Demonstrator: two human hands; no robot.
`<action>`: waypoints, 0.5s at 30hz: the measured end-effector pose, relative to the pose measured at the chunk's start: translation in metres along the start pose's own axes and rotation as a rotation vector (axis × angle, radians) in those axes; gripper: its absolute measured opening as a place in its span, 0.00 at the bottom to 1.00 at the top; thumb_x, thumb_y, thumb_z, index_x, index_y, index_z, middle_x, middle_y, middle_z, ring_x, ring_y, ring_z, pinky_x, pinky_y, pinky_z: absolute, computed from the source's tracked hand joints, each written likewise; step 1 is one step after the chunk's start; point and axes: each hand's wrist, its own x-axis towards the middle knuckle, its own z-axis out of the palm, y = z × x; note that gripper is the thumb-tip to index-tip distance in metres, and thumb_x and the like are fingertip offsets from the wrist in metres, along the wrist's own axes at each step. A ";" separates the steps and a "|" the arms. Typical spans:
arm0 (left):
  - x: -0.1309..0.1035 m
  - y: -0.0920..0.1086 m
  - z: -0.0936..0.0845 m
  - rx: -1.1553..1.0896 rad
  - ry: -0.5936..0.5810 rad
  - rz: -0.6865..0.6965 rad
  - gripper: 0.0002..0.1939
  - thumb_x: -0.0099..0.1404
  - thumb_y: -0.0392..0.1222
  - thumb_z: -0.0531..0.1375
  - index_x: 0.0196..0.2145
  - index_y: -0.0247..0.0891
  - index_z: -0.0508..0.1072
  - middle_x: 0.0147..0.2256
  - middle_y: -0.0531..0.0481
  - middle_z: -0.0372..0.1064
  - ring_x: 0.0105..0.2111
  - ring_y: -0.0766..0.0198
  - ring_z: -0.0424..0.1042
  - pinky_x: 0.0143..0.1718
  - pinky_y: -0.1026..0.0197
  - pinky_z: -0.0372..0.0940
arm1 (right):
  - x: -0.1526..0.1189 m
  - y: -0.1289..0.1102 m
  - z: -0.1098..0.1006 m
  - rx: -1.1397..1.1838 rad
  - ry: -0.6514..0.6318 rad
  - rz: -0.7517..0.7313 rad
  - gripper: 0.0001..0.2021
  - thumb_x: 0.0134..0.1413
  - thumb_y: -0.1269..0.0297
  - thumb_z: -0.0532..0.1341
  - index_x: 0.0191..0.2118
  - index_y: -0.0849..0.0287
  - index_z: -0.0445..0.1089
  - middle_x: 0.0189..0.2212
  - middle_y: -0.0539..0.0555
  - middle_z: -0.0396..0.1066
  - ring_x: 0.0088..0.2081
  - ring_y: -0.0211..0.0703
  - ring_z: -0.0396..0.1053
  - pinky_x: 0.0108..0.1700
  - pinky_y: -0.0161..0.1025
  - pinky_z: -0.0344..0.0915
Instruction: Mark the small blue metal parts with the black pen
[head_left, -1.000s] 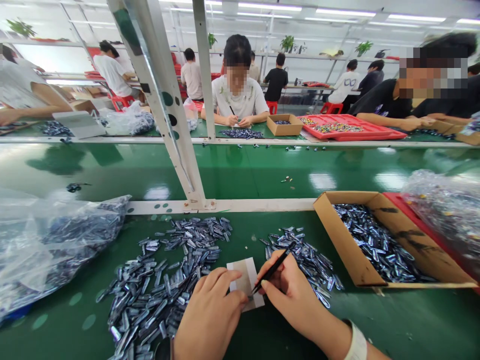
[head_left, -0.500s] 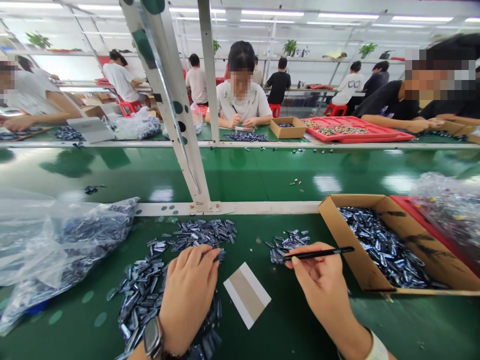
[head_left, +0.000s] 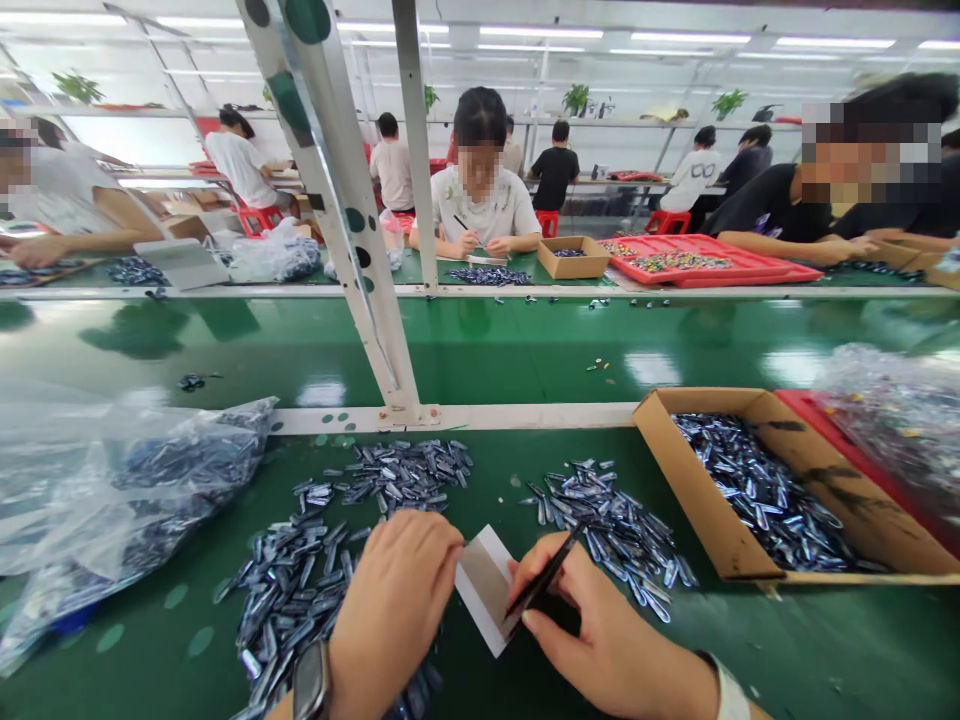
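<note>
My right hand (head_left: 592,620) pinches black tweezers (head_left: 551,575), their tips down at the right side of a white card with a tan strip (head_left: 486,578). My left hand (head_left: 405,590), a dark watch at its wrist, is closed at the card's left edge; its fingertips are turned away, so what they hold is hidden. Beneath and beside my left hand spreads a pile of small glossy blue-black elongated pieces (head_left: 289,580). More of them form a heap (head_left: 409,470) behind it, and another heap (head_left: 615,520) lies beyond my right hand.
A cardboard box (head_left: 675,480) of similar pieces stands at right, beside a red tray (head_left: 832,430) and a clear bag (head_left: 892,400). At left lies a plastic bag (head_left: 165,490) of pieces. A slanted metal post (head_left: 352,220) rises from the rail. Co-workers sit across the green belt (head_left: 510,350).
My right hand has moved left and down from the right heap to the card, the tweezers now pointing down-left. My left hand has shifted right, off the pile toward the card.
</note>
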 end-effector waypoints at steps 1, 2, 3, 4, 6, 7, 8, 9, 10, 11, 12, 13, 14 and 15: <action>-0.003 0.005 0.001 -0.020 -0.046 0.045 0.10 0.66 0.31 0.53 0.34 0.42 0.72 0.34 0.52 0.74 0.35 0.59 0.73 0.39 0.55 0.67 | -0.001 -0.001 0.000 -0.030 -0.022 0.000 0.14 0.52 0.80 0.58 0.41 0.54 0.64 0.38 0.53 0.69 0.41 0.46 0.73 0.45 0.45 0.73; -0.005 0.009 0.003 -0.031 -0.094 0.083 0.10 0.65 0.30 0.53 0.34 0.42 0.72 0.33 0.52 0.75 0.35 0.59 0.73 0.39 0.56 0.67 | -0.001 -0.002 -0.001 -0.055 -0.033 0.000 0.15 0.51 0.81 0.58 0.41 0.54 0.64 0.37 0.53 0.69 0.40 0.45 0.73 0.44 0.44 0.73; -0.008 0.013 0.005 -0.039 -0.129 0.110 0.11 0.64 0.29 0.53 0.35 0.42 0.72 0.34 0.52 0.75 0.37 0.59 0.74 0.41 0.56 0.67 | -0.002 -0.002 -0.002 -0.076 -0.036 0.000 0.16 0.49 0.81 0.57 0.41 0.54 0.63 0.37 0.53 0.69 0.39 0.45 0.73 0.43 0.44 0.73; -0.010 0.016 0.006 -0.045 -0.155 0.127 0.12 0.63 0.28 0.53 0.37 0.42 0.71 0.36 0.52 0.76 0.39 0.59 0.74 0.42 0.56 0.67 | -0.003 -0.002 -0.002 -0.094 -0.039 -0.002 0.17 0.48 0.82 0.57 0.40 0.54 0.63 0.36 0.53 0.69 0.38 0.45 0.73 0.43 0.44 0.73; -0.012 0.019 0.009 -0.065 -0.189 0.144 0.14 0.62 0.27 0.54 0.41 0.42 0.71 0.41 0.51 0.77 0.43 0.58 0.74 0.45 0.55 0.67 | -0.005 -0.002 -0.004 -0.130 -0.061 -0.002 0.18 0.45 0.82 0.58 0.39 0.53 0.63 0.36 0.52 0.69 0.37 0.46 0.73 0.42 0.43 0.73; -0.013 0.020 0.010 -0.082 -0.203 0.147 0.15 0.62 0.26 0.54 0.42 0.42 0.71 0.42 0.51 0.77 0.44 0.57 0.74 0.46 0.55 0.67 | -0.006 -0.002 -0.005 -0.138 -0.076 0.003 0.18 0.44 0.82 0.58 0.39 0.53 0.64 0.36 0.52 0.70 0.37 0.46 0.73 0.42 0.43 0.73; -0.013 0.020 0.011 -0.106 -0.210 0.145 0.15 0.62 0.26 0.54 0.42 0.42 0.71 0.42 0.51 0.77 0.44 0.57 0.74 0.46 0.55 0.68 | -0.007 -0.003 -0.006 -0.135 -0.095 0.013 0.18 0.44 0.82 0.58 0.39 0.53 0.64 0.36 0.52 0.70 0.37 0.46 0.73 0.42 0.43 0.73; -0.013 0.020 0.012 -0.140 -0.210 0.140 0.14 0.62 0.27 0.55 0.40 0.42 0.71 0.42 0.51 0.77 0.44 0.57 0.74 0.46 0.55 0.68 | -0.008 -0.005 -0.008 -0.121 -0.112 0.028 0.18 0.44 0.82 0.58 0.40 0.53 0.64 0.36 0.52 0.70 0.37 0.46 0.73 0.42 0.43 0.73; -0.013 0.020 0.012 -0.183 -0.204 0.137 0.13 0.61 0.27 0.55 0.39 0.42 0.71 0.41 0.51 0.77 0.43 0.58 0.74 0.46 0.55 0.68 | -0.009 -0.007 -0.009 -0.100 -0.127 0.049 0.17 0.45 0.81 0.58 0.40 0.53 0.64 0.37 0.52 0.70 0.37 0.46 0.73 0.41 0.42 0.73; -0.014 0.020 0.013 -0.230 -0.188 0.130 0.12 0.61 0.27 0.56 0.37 0.42 0.72 0.40 0.52 0.77 0.42 0.58 0.74 0.46 0.56 0.69 | -0.010 -0.010 -0.011 -0.073 -0.140 0.074 0.16 0.45 0.80 0.58 0.40 0.53 0.65 0.36 0.53 0.70 0.37 0.46 0.73 0.42 0.43 0.73; -0.014 0.020 0.014 -0.275 -0.163 0.117 0.11 0.61 0.27 0.56 0.35 0.42 0.72 0.37 0.52 0.77 0.40 0.59 0.74 0.44 0.57 0.69 | -0.011 -0.013 -0.012 -0.040 -0.157 0.101 0.15 0.46 0.79 0.59 0.39 0.53 0.65 0.36 0.53 0.71 0.37 0.47 0.74 0.42 0.43 0.73; -0.014 0.020 0.015 -0.311 -0.139 0.096 0.11 0.61 0.27 0.56 0.35 0.42 0.72 0.35 0.52 0.76 0.39 0.60 0.74 0.43 0.58 0.70 | -0.012 -0.016 -0.014 -0.008 -0.176 0.136 0.14 0.47 0.77 0.59 0.39 0.52 0.66 0.36 0.53 0.72 0.37 0.47 0.74 0.42 0.43 0.72; -0.014 0.019 0.016 -0.335 -0.115 0.069 0.11 0.61 0.27 0.55 0.35 0.42 0.72 0.34 0.52 0.75 0.37 0.60 0.74 0.42 0.59 0.70 | -0.013 -0.018 -0.014 0.021 -0.195 0.173 0.13 0.47 0.75 0.60 0.39 0.52 0.67 0.35 0.53 0.73 0.37 0.48 0.75 0.42 0.44 0.72; -0.015 0.019 0.016 -0.345 -0.093 0.040 0.12 0.62 0.27 0.54 0.36 0.42 0.72 0.34 0.51 0.75 0.37 0.60 0.74 0.41 0.59 0.71 | -0.014 -0.018 -0.014 0.047 -0.214 0.207 0.12 0.48 0.73 0.62 0.38 0.51 0.68 0.35 0.52 0.75 0.37 0.49 0.75 0.43 0.43 0.72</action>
